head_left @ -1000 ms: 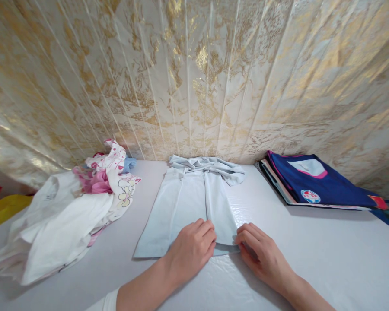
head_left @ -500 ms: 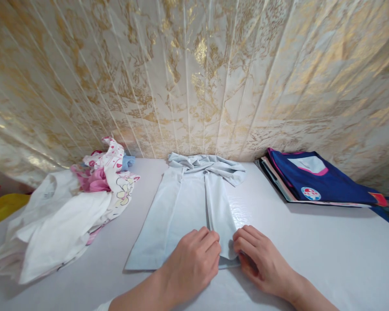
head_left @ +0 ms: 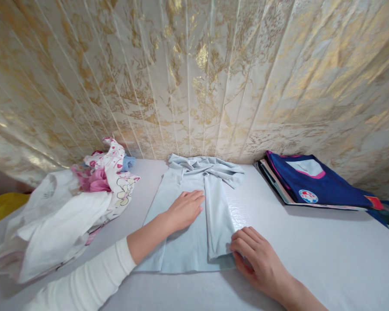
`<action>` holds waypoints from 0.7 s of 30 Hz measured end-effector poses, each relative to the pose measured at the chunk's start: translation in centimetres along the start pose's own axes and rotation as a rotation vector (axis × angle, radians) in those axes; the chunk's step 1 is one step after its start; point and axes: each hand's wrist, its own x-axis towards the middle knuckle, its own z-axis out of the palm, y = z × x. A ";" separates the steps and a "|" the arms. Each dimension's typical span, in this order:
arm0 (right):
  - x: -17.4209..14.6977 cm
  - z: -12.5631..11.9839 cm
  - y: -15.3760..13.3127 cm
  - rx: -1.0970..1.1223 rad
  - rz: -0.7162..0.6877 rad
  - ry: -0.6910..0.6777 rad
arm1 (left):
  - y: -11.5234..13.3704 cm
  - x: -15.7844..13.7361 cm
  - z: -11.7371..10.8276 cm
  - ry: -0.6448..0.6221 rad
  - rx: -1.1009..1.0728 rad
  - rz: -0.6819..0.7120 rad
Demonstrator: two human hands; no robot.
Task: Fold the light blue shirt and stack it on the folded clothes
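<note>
A pale blue-grey garment (head_left: 188, 252) lies on the white table, its right side folded inward in a long strip. At its far end the cloth is bunched and crumpled. My left hand (head_left: 185, 210) rests on the middle of the garment, fingers stretched out beside the inner edge of the folded strip. Close to the near right corner, my right hand (head_left: 254, 257) has its fingers curled and pinched on the garment's edge. The thumb side of that grip is partly hidden.
To the left is a loose heap of white and pink clothes (head_left: 65, 216). A stack of folded clothes with a navy top (head_left: 330, 181) stands at the right. Something yellow (head_left: 6, 207) shows at the far left. A gold-patterned curtain (head_left: 194, 77) hangs behind the table (head_left: 311, 242).
My left hand has let go of the near edge and moved away from me onto the middle of the garment, opening out. My right hand stays at the near right corner.
</note>
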 end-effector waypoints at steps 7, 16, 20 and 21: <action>-0.2 -0.2 0.2 0.077 -0.009 -0.030 | -1.3 1.5 2.9 0.015 0.013 -0.058; -0.8 -0.8 0.5 0.117 -0.004 -0.057 | -1.7 1.5 3.2 0.035 0.019 -0.075; -0.7 -0.8 0.4 0.130 0.028 -0.085 | -2.1 1.7 3.5 0.049 0.006 -0.076; -0.7 -0.9 0.2 0.139 0.039 -0.105 | -2.2 1.7 3.5 0.053 0.000 -0.074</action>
